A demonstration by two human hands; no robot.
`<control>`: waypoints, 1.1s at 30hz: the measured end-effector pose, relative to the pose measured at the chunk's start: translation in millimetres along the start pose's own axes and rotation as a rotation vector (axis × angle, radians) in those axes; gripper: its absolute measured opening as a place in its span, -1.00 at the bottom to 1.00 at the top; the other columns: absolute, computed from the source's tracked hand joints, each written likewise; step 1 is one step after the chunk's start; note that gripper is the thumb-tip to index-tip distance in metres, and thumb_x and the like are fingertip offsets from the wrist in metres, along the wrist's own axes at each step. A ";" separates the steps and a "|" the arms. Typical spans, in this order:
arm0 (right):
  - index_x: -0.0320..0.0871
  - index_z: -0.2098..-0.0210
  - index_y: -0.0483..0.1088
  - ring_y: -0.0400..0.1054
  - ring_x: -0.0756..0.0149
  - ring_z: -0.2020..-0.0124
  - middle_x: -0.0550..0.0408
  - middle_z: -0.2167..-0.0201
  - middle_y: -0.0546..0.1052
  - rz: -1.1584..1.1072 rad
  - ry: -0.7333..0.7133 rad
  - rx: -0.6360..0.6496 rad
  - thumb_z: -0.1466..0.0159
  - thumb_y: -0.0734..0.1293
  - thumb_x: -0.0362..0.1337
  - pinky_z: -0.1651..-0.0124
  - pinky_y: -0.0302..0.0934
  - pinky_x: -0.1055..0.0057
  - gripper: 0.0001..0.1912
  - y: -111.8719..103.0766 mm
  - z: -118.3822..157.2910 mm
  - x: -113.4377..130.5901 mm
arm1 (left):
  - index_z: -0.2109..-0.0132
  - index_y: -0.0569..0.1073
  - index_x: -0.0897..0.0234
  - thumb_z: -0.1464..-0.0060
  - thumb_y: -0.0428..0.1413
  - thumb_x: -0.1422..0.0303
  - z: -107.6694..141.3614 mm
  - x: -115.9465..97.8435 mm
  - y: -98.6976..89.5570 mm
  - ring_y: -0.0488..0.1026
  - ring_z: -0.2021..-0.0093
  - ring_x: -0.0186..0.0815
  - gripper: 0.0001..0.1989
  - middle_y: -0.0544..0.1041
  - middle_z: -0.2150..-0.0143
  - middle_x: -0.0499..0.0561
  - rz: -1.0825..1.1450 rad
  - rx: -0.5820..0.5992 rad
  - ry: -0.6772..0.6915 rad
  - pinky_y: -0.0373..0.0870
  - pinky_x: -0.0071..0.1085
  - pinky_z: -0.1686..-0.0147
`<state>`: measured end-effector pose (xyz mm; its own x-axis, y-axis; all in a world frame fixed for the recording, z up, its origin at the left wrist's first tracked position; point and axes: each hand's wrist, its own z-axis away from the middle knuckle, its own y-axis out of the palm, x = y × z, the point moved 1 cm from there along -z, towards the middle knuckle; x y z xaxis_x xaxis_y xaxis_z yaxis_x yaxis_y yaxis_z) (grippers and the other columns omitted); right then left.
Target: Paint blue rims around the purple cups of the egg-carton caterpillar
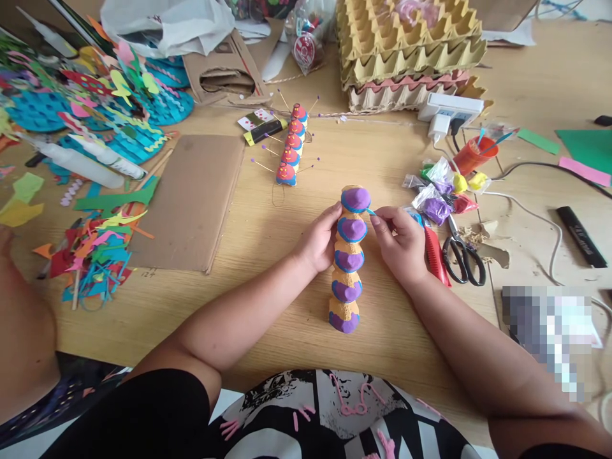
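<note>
A strip of egg-carton cups (349, 261) stands lengthwise before me, its several bumps topped with purple clay edged in blue. My left hand (322, 239) is closed on the strip's left side near the far end. At the right of the farthest bump, my right hand (399, 242) pinches a small blue tool (370, 211) whose tip touches the blue edge. Farther off lies a finished-looking strip (292, 145) with red and blue bumps, drawn faces and purple-tipped sticks.
Cardboard (191, 197) and paper scraps (98, 252) lie left. Scissors (461, 258), a red cutter (435, 255), wrapped clay (437, 207) and an orange cup (473, 156) are right. Egg trays (411, 48) and a power strip (452, 108) stand behind. Another person's arm (23, 325) is at left.
</note>
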<state>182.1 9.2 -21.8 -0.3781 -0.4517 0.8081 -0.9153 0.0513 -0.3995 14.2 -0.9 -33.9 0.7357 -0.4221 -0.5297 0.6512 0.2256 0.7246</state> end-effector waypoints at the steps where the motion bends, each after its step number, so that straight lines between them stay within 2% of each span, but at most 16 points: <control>1: -0.05 0.31 0.52 0.30 0.29 0.42 0.12 0.45 0.50 0.015 -0.017 -0.002 -0.46 0.39 0.04 0.24 0.21 0.27 -0.67 -0.5 -0.4 -0.4 | 0.27 0.60 0.16 -0.22 0.36 0.07 0.8 -0.2 0.8 0.52 0.46 -0.28 -0.72 0.61 0.43 -0.11 0.000 0.003 0.006 0.38 -0.34 0.30; 4: -0.08 0.37 0.54 0.28 0.32 0.47 0.14 0.52 0.48 0.052 -0.054 0.008 -0.44 0.42 0.00 0.27 0.17 0.27 -0.65 -1.2 -0.8 -1.1 | 0.28 0.59 0.17 -0.22 0.36 0.08 1.8 -0.4 1.8 0.52 0.46 -0.29 -0.72 0.61 0.44 -0.11 -0.004 0.012 0.015 0.40 -0.35 0.32; 7: -0.09 0.41 0.54 0.25 0.34 0.51 0.13 0.54 0.48 0.098 -0.045 0.010 -0.44 0.41 0.06 0.29 0.18 0.27 -0.58 -1.6 -1.1 -0.8 | 0.27 0.60 0.17 -0.21 0.37 0.09 1.1 0.3 1.1 0.55 0.44 -0.27 -0.73 0.64 0.42 -0.09 -0.010 0.028 0.017 0.42 -0.35 0.33; 11: -0.09 0.38 0.57 0.26 0.32 0.51 0.12 0.55 0.48 0.147 -0.040 0.009 -0.44 0.38 0.10 0.28 0.20 0.25 -0.56 -1.8 -1.4 -0.3 | 0.26 0.62 0.14 -0.18 0.38 0.01 -0.2 1.9 0.5 0.61 0.38 -0.22 -0.69 0.68 0.37 -0.07 -0.032 0.037 0.019 0.44 -0.32 0.30; 16: -0.09 0.35 0.58 0.28 0.32 0.50 0.13 0.55 0.47 0.171 -0.065 0.013 -0.45 0.38 0.04 0.25 0.19 0.25 -0.61 -1.7 -1.4 -1.0 | 0.27 0.61 0.15 -0.19 0.36 0.00 1.1 1.7 1.9 0.58 0.43 -0.30 -0.68 0.67 0.38 -0.09 -0.023 0.042 0.015 0.44 -0.37 0.33; 23: -0.08 0.39 0.56 0.29 0.30 0.50 0.10 0.54 0.52 0.156 0.009 -0.010 -0.40 0.39 0.20 0.30 0.19 0.26 -0.50 -2.6 -2.4 -0.2 | 0.23 0.59 0.16 -0.21 0.34 -0.04 1.4 1.6 -0.4 0.55 0.48 -0.30 -0.64 0.63 0.44 -0.09 -0.041 0.050 -0.010 0.44 -0.36 0.38; 33: -0.08 0.44 0.57 0.28 0.32 0.52 0.12 0.57 0.50 0.126 0.009 -0.006 -0.35 0.45 0.24 0.32 0.17 0.26 -0.48 -3.1 -3.9 -0.4 | 0.27 0.61 0.18 -0.25 0.33 0.06 5.4 2.1 7.3 0.52 0.44 -0.30 -0.70 0.64 0.39 -0.06 -0.056 0.032 0.030 0.40 -0.38 0.37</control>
<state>184.5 12.7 -19.2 -0.4910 -0.4338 0.7555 -0.8614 0.1125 -0.4953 19.5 -4.9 -27.3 0.7039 -0.4065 -0.5825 0.6856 0.1740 0.7069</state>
